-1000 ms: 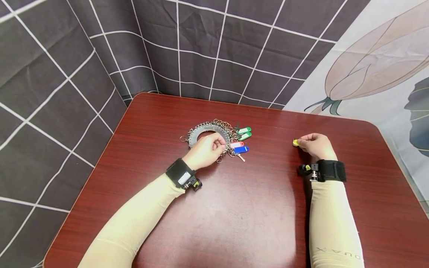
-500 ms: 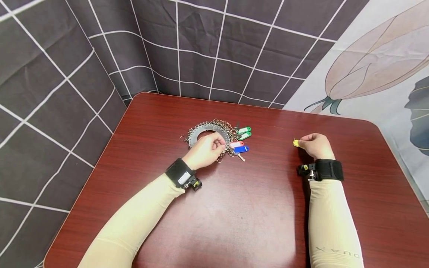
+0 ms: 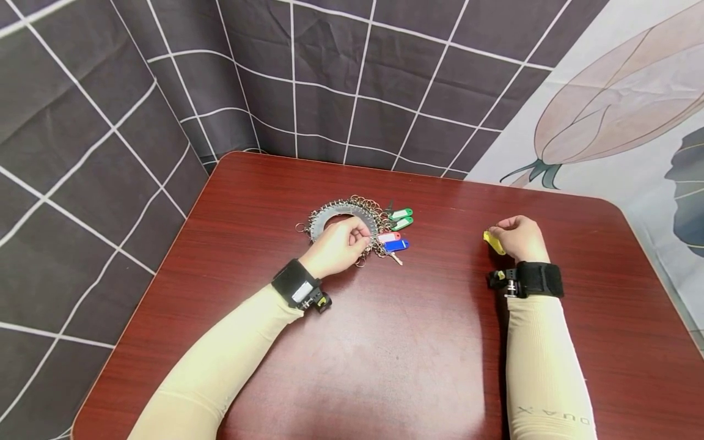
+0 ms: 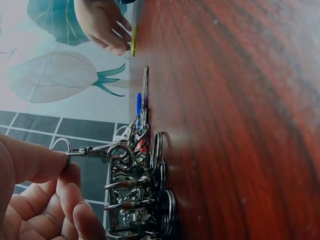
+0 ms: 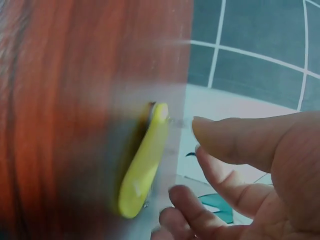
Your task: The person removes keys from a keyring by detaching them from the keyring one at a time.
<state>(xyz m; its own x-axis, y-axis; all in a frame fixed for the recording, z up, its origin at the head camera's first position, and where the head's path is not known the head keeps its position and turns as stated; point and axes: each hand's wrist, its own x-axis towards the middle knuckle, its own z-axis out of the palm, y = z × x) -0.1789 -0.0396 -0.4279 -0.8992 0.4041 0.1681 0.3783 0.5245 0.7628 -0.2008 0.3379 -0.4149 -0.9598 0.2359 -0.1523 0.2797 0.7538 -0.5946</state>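
Observation:
With thumb and finger, my left hand [image 3: 340,245] pinches a small metal ring [image 4: 62,140] on a swivel clasp [image 4: 90,151]. That clasp sits at the rim of a flat grey ring-shaped holder [image 3: 321,215], which is edged with several clasps and split rings and partly hidden under the hand. Farther right, my right hand [image 3: 521,239] pinches the end of a yellow key tag [image 3: 494,243] by its blurred ring. In the right wrist view the yellow key tag [image 5: 143,167] hangs tilted close over the table beside my thumb.
Green tags [image 3: 401,214], a red tag [image 3: 388,237], a blue tag [image 3: 396,245] and a key [image 3: 395,258] lie at the holder's right side. The reddish wood table [image 3: 418,330] meets dark gridded cloth [image 3: 324,73] at the back and a flower-printed cloth [image 3: 605,122] at the right.
The yellow key tag has swung round at my right fingertips, from pointing away to the left to slanting down toward the wrist, and more of it shows. My left hand stays in place.

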